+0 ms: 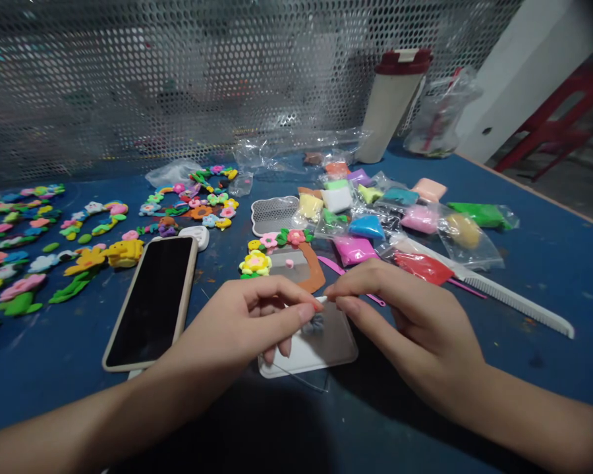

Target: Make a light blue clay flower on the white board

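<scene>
No text, label, brand, number or sign readable on anything in view.

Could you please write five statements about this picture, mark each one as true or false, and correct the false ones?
1. The left hand holds a small white piece at its fingertips. True.
2. The right hand holds the white comb. False: the white comb lies on the blue table, beyond that hand.
3. The phone has a dark screen. True.
4. The tumbler has a bright green lid. False: the lid is dark red.
5. A red chair shows beyond the right edge of the table. True.
</scene>
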